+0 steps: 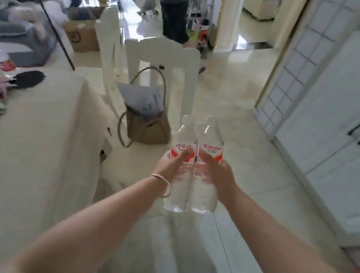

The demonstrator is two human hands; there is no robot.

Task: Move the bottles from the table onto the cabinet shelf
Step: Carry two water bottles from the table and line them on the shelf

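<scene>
The left hand (pixel 168 165) gripped one clear water bottle (pixel 181 169) and the right hand (pixel 217 173) gripped a second water bottle (pixel 207 172); both stood upright, side by side and touching, held in the air above the tiled floor (pixel 249 165); the counter (pixel 31 144) lay to the left, a white chair (pixel 163 53) with a tan handbag (pixel 147 126) ahead; white cabinet doors (pixel 341 121) with black handles stood at the right
</scene>
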